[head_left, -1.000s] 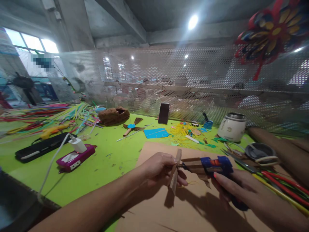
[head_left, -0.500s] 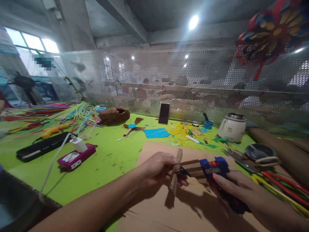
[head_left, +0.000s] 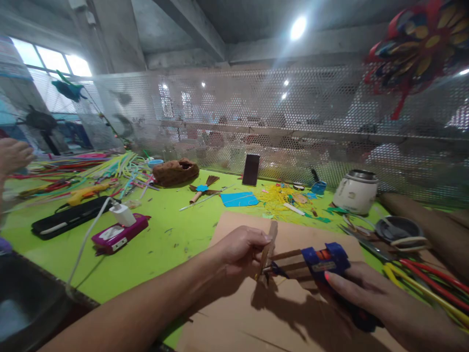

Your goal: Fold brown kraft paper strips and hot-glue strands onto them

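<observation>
My left hand [head_left: 240, 247] is closed on a small brown cardboard piece [head_left: 268, 244], holding it upright above the brown cardboard sheet [head_left: 256, 313]. My right hand [head_left: 370, 296] grips a blue glue gun [head_left: 324, 260], index finger along its side. The gun's dark nozzle points left and touches the lower part of the cardboard piece, where thin brown strips stick out toward the gun.
A green table [head_left: 164, 244] carries a magenta phone with a white charger [head_left: 119, 233], a black case [head_left: 68, 217], coloured straws [head_left: 91, 171], a blue paper [head_left: 238, 199], yellow shreds, a white pot [head_left: 355, 191], scissors and red and yellow sticks [head_left: 428, 283]. Perforated mesh stands behind. Another person's hand [head_left: 12, 154] shows at far left.
The view has shifted slightly up and right. The glue gun's nozzle has stayed at the cardboard piece, dropping a little lower on it. Another person's hand has come in at the far left.
</observation>
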Action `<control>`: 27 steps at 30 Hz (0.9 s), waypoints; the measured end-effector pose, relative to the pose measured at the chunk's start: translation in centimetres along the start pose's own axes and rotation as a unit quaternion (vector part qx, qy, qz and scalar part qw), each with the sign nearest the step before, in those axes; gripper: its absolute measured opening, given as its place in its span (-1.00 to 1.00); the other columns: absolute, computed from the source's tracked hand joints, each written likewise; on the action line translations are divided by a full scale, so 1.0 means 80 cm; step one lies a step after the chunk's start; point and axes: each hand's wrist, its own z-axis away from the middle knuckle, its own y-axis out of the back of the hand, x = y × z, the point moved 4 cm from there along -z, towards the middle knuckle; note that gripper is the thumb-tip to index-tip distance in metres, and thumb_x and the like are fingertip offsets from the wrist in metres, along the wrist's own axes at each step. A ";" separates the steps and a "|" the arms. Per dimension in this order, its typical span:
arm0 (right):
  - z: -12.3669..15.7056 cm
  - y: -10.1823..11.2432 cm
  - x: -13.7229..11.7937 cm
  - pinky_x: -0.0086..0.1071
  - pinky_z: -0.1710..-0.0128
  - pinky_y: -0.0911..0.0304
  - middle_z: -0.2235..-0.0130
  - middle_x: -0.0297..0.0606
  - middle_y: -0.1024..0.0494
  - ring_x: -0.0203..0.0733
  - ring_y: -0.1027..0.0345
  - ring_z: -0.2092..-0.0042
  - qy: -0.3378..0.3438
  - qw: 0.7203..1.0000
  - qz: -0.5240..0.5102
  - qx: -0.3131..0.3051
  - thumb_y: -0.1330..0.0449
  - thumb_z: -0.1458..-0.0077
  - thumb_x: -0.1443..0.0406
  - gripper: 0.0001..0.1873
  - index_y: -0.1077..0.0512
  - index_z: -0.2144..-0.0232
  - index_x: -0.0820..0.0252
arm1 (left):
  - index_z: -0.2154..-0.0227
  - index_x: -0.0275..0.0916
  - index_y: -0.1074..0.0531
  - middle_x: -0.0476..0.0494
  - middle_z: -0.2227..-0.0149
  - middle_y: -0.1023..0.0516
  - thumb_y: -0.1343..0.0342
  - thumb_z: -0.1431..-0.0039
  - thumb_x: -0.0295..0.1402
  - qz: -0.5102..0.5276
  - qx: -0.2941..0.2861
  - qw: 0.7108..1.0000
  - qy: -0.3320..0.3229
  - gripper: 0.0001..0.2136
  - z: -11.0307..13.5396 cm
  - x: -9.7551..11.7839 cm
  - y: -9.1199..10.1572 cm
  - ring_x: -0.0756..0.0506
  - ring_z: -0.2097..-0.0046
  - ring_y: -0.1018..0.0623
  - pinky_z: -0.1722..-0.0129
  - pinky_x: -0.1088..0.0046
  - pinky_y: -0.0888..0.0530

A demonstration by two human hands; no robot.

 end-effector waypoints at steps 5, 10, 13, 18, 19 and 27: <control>0.001 0.001 0.000 -0.45 0.53 -0.10 0.58 -0.31 -0.31 -0.28 -0.16 0.51 0.003 1.000 0.014 -0.002 -0.09 0.10 -0.17 -0.46 -0.32 0.62 0.19 | 0.61 -0.39 -0.34 -0.12 0.60 -0.40 -0.15 0.07 -0.38 -0.001 -0.004 1.000 0.004 -0.83 -0.001 -0.001 0.003 0.09 0.60 -0.27 0.53 0.50 -0.14; 0.001 0.001 0.004 -0.45 0.54 -0.04 0.59 -0.32 -0.29 -0.29 -0.13 0.52 0.002 1.000 0.009 -0.020 -0.08 0.10 -0.19 -0.44 -0.32 0.61 0.20 | 0.53 -0.42 -0.39 -0.22 0.53 -0.48 -0.14 0.05 -0.39 0.014 0.013 0.999 0.035 -0.85 0.000 -0.003 0.003 0.04 0.58 -0.36 0.55 0.49 -0.22; 0.000 0.001 0.005 -0.46 0.55 -0.02 0.60 -0.34 -0.27 -0.31 -0.11 0.53 -0.003 1.000 -0.005 -0.027 -0.09 0.11 -0.18 -0.44 -0.30 0.61 0.21 | 0.53 -0.43 -0.39 -0.25 0.52 -0.49 -0.13 0.06 -0.40 0.025 0.018 0.999 0.028 -0.86 0.001 -0.002 0.002 0.01 0.57 -0.40 0.52 0.47 -0.28; -0.002 -0.001 0.006 -0.47 0.55 0.00 0.63 -0.36 -0.25 -0.36 -0.10 0.56 -0.005 0.998 -0.035 -0.059 -0.07 0.07 -0.17 -0.42 -0.27 0.64 0.24 | 0.56 -0.42 -0.38 -0.20 0.55 -0.47 -0.13 0.08 -0.42 0.021 0.027 0.999 0.022 -0.88 0.000 -0.001 0.003 0.02 0.56 -0.41 0.52 0.50 -0.30; -0.003 -0.001 0.007 -0.47 0.55 -0.01 0.64 -0.36 -0.27 -0.36 -0.12 0.57 -0.004 0.997 -0.045 -0.070 -0.06 0.05 -0.17 -0.42 -0.27 0.64 0.25 | 0.57 -0.40 -0.37 -0.17 0.56 -0.47 -0.14 0.08 -0.42 0.022 0.031 0.999 0.019 -0.88 0.000 -0.001 0.004 0.03 0.56 -0.41 0.51 0.50 -0.31; -0.011 0.013 0.017 -0.43 0.52 -0.08 0.60 -0.30 -0.34 -0.32 -0.22 0.56 0.000 0.994 -0.094 -0.054 -0.06 -0.02 -0.09 -0.48 -0.33 0.57 0.28 | 0.54 -0.37 -0.34 -0.22 0.56 -0.47 -0.15 0.09 -0.32 0.024 -0.016 0.999 0.019 -0.81 -0.001 -0.004 0.000 -0.21 0.45 -0.54 0.41 0.28 -0.40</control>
